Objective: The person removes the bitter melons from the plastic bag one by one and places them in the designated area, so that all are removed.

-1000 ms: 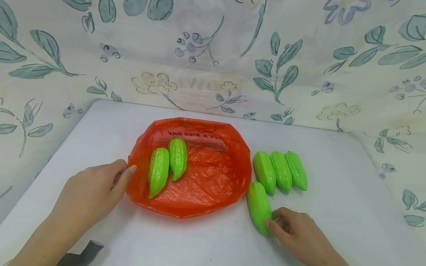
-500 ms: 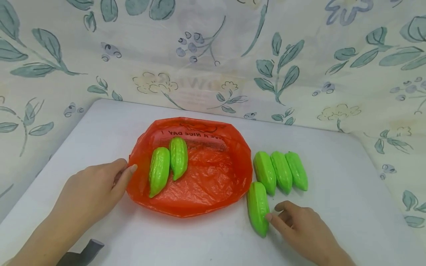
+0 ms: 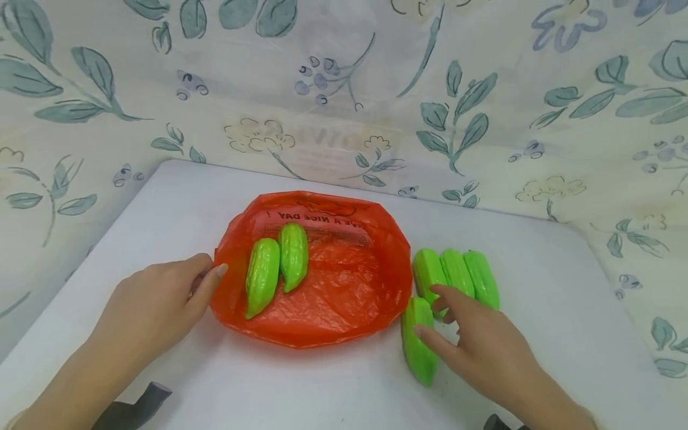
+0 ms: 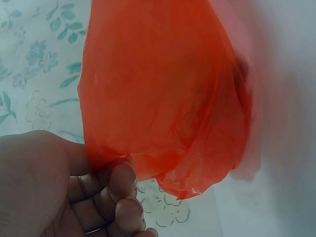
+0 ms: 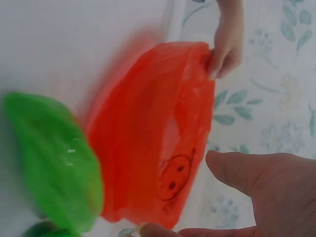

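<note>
My left hand (image 3: 156,298) pinches the left rim of a red plastic bag (image 3: 338,310), which lies spread wide on the table with its mouth upward. In the left wrist view thumb and fingers hold the edge of the bag (image 4: 148,74). Two bumpy green bitter melons (image 3: 294,257) rest inside, toward the left. My right hand (image 3: 478,346) hovers with thumb and fingers spread and nothing between them. Beneath its thumb lies a single bitter melon (image 3: 416,358), just outside the bag's right rim. The right wrist view shows a bitter melon (image 5: 54,158) beside the bag.
Three more bitter melons (image 3: 457,272) lie side by side right of the bag, partly hidden by my right hand. A white table (image 3: 344,388) carries everything. Floral cloth (image 3: 344,89) hangs behind it. A dark strap piece (image 3: 145,406) sits below my left wrist.
My right hand has let go of the lone bitter melon, lifted, and moved up toward the row of three with fingers spreading. The left hand keeps its hold on the bag.
</note>
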A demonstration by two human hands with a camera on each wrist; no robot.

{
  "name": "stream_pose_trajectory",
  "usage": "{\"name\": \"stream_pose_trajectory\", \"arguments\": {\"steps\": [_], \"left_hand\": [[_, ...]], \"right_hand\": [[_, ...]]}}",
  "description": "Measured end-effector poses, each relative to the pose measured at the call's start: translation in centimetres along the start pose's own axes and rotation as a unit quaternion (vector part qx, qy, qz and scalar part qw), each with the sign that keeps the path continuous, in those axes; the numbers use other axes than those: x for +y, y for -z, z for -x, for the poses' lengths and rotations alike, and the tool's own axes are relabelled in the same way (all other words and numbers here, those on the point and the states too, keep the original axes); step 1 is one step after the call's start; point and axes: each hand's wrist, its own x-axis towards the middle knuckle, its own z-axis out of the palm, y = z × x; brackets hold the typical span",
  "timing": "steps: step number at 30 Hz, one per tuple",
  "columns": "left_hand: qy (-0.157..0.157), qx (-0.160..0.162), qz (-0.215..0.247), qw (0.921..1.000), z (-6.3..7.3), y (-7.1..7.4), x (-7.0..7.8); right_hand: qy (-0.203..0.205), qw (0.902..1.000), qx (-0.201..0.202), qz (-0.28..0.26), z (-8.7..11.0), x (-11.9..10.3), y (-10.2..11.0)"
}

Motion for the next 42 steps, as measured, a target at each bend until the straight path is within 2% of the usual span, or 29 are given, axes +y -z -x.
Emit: {"name": "stream_pose_trajectory", "arguments": {"steps": [5,9,16,21,29,32,35,42], "left_hand": [[-0.014,0.016,0.002,0.9998,-0.2,0.1,0.3],[-0.007,0.006,0.004,0.9999,-0.4,0.2,0.4],[0.0,0.001,0.006,1.0,-0.1,0.1,0.2],[-0.008,0.013,0.006,0.9999,0.1,-0.1,0.1],[0.004,-0.007,0.015,0.9999,0.4,-0.4,0.0],[0.002,-0.005,0.014,0.9999,0.4,-0.3,0.0],[-0.001,0.003,0.013,0.9999,0.4,-0.1,0.0],[-0.007,0.018,0.009,0.9998,0.4,0.3,-0.1]], "right_hand": [[0.077,0.9968,0.019,0.009,-0.7,-2.3,1.1],[0.125,0.991,0.013,0.046,-1.6,-4.6,1.9],[0.195,0.9754,-0.024,0.1,-5.4,-8.8,2.1],[0.197,0.9714,-0.071,0.112,-9.1,-11.3,0.8],[0.191,0.9588,-0.193,0.081,-13.2,-12.9,-3.3],[0.179,0.96,-0.201,0.077,-14.3,-13.5,-4.1],[0.163,0.9651,-0.188,0.081,-15.3,-14.0,-4.4],[0.133,0.974,-0.164,0.082,-16.2,-14.4,-4.6]]}}
